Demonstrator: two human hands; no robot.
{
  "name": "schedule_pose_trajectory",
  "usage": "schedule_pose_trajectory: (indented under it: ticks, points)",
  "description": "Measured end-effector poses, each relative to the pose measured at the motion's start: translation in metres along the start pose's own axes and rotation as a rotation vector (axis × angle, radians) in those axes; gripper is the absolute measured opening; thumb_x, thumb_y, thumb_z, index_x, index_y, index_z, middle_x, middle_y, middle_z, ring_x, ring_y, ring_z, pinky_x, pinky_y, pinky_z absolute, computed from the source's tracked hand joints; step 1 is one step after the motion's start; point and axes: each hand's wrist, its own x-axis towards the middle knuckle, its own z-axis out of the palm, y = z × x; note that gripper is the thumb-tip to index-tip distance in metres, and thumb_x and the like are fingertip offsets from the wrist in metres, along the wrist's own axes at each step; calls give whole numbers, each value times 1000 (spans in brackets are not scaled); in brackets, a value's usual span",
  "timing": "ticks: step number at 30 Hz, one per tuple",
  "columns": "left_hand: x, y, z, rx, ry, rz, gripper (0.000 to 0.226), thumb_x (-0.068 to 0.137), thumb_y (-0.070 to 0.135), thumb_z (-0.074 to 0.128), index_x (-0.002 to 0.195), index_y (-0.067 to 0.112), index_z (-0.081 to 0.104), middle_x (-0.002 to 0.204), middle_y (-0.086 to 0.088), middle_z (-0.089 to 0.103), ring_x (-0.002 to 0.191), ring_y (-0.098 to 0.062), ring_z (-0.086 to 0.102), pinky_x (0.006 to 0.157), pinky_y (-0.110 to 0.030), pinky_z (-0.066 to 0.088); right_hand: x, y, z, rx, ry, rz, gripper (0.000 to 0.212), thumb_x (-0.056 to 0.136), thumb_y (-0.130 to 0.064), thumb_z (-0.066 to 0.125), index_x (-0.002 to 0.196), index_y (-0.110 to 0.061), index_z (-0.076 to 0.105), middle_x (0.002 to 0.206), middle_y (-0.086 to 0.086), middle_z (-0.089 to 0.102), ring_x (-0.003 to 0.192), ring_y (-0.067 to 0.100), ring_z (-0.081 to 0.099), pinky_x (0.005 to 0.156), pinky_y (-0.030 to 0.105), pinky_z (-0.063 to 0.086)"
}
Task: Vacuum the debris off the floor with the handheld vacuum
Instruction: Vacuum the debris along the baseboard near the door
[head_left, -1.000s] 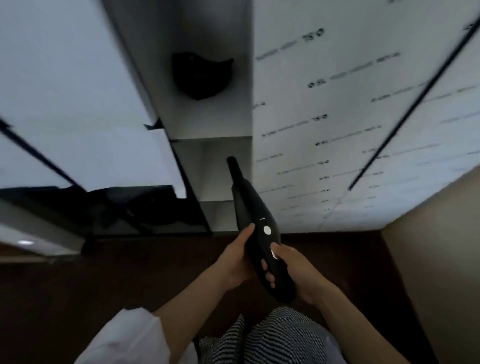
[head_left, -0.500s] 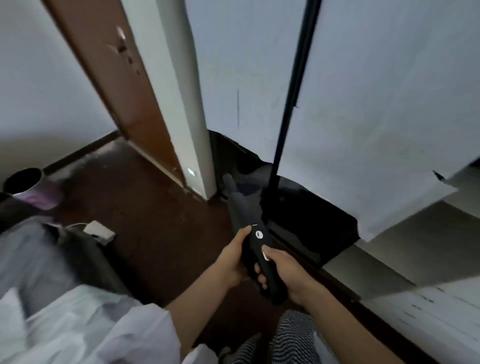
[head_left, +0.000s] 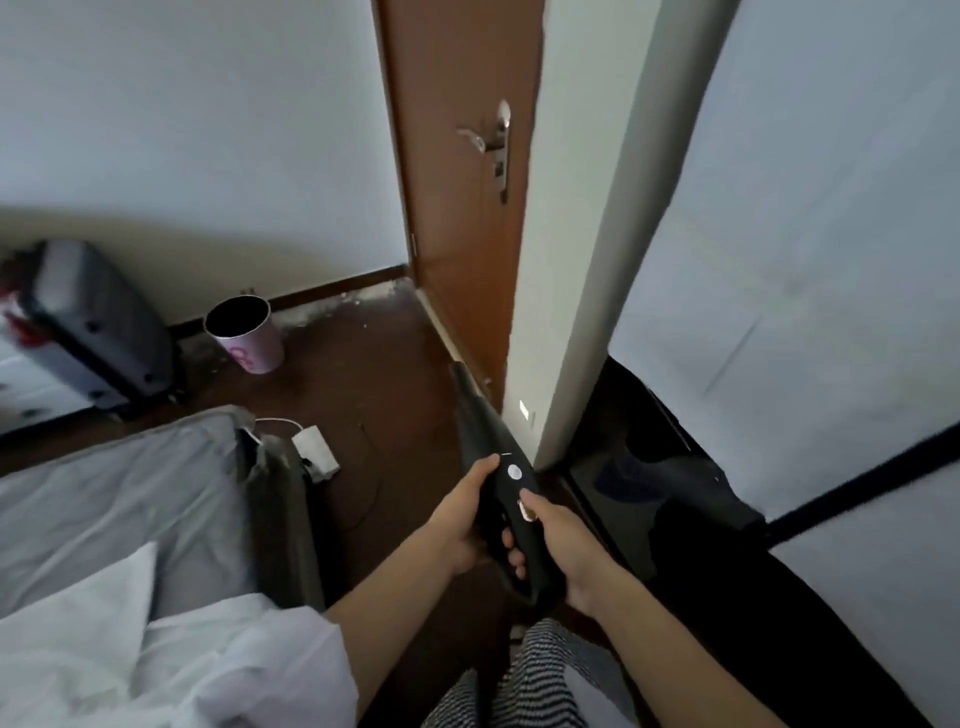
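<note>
Two hands of mine hold the handheld vacuum (head_left: 498, 467) near the middle of the view, above the dark brown floor (head_left: 374, 374). Starting at nine o'clock, a dark hard-shell suitcase (head_left: 98, 332) leans by the wall, and a grey mattress edge (head_left: 156, 478) with white bedding (head_left: 156, 649) fills the seven o'clock corner. Toward ten o'clock stands a round pink bin (head_left: 249, 338) with a black inside; pale debris (head_left: 358, 299) lies scattered along the skirting behind it, between bin and door. A white power adapter (head_left: 316, 451) with its cable lies on the floor just beside the mattress.

My left hand (head_left: 462, 525) comes in from seven o'clock, forearm bare, thumb laid up along the vacuum's left flank, fingers wrapped beneath the body. The vacuum is matte black plastic, long and tapering; its long axis runs from the butt at six o'clock up to the slim nozzle at twelve, tilted slightly toward eleven, aimed down at the floor by the wooden door (head_left: 457, 208). A round pale button sits on top. My right hand (head_left: 561, 551) enters from five o'clock, fingers curled tight round the handle, thumb tip resting on the top face. At three o'clock hangs a white fabric wardrobe (head_left: 805, 260).
</note>
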Motion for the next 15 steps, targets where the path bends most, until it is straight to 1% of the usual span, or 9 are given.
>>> schedule_pose_trajectory:
  ticks: [3, 4, 9, 13, 15]
  points:
    - [33, 55, -8, -71, 94, 45, 55, 86, 57, 56, 71, 5, 64, 51, -10, 56, 41, -21, 48, 47, -26, 45, 48, -55, 8, -63, -60, 21, 43, 101, -34, 40, 83, -3, 63, 66, 8, 59, 51, 16, 53, 52, 27, 46]
    - [48, 81, -12, -97, 129, 66, 56, 86, 58, 56, 71, 4, 64, 51, -10, 55, 40, -21, 47, 46, -26, 44, 73, -81, 11, -89, -103, 40, 41, 101, -33, 40, 84, -3, 63, 66, 8, 59, 52, 16, 53, 54, 28, 46]
    - [82, 150, -31, -189, 242, 81, 55, 84, 58, 59, 64, 6, 58, 47, -8, 51, 39, -21, 45, 40, -24, 40, 136, -156, 31, -77, -244, 98, 38, 102, -30, 40, 95, 0, 63, 70, 9, 61, 58, 17, 56, 59, 27, 49]
    - [108, 205, -67, -261, 276, 99, 63, 85, 60, 54, 49, 9, 48, 40, -4, 35, 31, -16, 35, 34, -19, 31, 193, -204, 71, -66, -352, 142, 35, 103, -26, 40, 107, 2, 60, 78, 12, 66, 66, 19, 63, 62, 28, 55]
    - [122, 234, -86, -280, 307, 85, 64, 86, 59, 52, 45, 10, 43, 38, -2, 30, 28, -16, 32, 32, -17, 28, 223, -223, 95, -54, -366, 165, 33, 103, -24, 40, 111, 1, 58, 79, 12, 65, 63, 18, 62, 59, 27, 55]
